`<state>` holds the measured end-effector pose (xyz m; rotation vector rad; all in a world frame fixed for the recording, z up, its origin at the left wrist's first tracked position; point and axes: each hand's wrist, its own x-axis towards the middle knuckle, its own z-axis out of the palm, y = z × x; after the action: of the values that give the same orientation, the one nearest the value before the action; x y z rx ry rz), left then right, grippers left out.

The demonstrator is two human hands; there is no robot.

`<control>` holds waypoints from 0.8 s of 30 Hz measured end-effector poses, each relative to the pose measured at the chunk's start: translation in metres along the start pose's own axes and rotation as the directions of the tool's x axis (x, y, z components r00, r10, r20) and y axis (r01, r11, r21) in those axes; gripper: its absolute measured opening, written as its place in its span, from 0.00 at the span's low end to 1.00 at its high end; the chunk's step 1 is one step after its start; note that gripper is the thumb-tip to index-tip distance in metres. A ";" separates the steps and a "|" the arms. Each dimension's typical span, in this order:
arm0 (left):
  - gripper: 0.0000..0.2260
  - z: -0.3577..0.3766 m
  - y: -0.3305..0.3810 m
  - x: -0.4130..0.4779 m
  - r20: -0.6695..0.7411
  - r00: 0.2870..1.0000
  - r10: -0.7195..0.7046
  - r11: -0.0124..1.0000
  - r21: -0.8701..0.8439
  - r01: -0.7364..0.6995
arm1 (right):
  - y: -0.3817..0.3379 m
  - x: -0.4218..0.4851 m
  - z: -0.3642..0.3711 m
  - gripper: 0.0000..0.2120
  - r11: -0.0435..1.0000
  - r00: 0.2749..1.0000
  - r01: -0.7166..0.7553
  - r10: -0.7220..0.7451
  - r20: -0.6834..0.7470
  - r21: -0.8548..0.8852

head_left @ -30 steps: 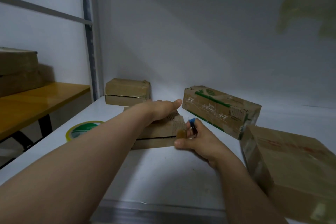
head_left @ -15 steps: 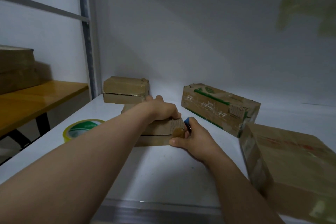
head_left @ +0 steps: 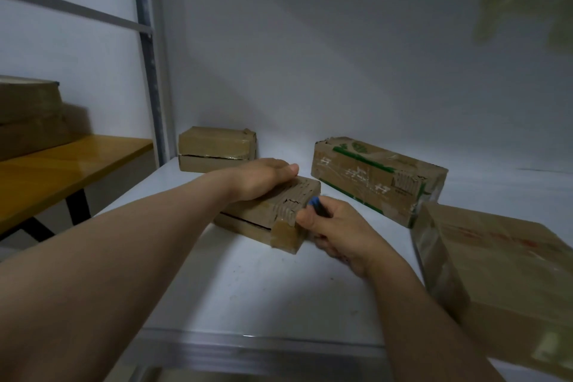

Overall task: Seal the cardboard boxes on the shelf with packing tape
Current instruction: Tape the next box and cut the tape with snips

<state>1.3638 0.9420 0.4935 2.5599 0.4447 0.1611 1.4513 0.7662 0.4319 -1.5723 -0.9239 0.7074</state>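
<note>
A flat cardboard box [head_left: 248, 219] lies in the middle of the white shelf [head_left: 248, 282]. The left grip [head_left: 263, 177] rests on top of the box. Its fingers lie flat and loose, so it presses down and holds nothing.

The right grip [head_left: 338, 229] is at the box's 3 o'clock side. Its fingers are curled round a small dark tool [head_left: 313, 203] with a blue tip. I cannot tell what the tool is. The thumb touches the box's near corner, just beside a shiny patch of tape [head_left: 283, 236]. The top of the box looks torn and bumpy there.

Three more boxes sit on the shelf. From the flat box, a small box [head_left: 217, 146] is at 11 o'clock, by the back wall. A long box [head_left: 372, 177] with green print is near, at 2 o'clock. A big box [head_left: 496, 257] is at 4 o'clock.

Off the shelf, at 9 o'clock, a yellow wooden bench [head_left: 62, 164] carries stacked boxes [head_left: 28, 121].
</note>
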 end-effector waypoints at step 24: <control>0.33 -0.068 -0.038 -0.086 -0.027 0.992 -0.122 0.992 -0.017 0.121 | 0.024 0.009 -0.011 0.11 0.369 0.722 -0.615 -0.093 -0.686 -0.697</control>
<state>1.2590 0.9762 0.5288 2.5100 0.6059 0.1555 1.4700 0.7667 0.4108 -2.7972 -0.4554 -0.3073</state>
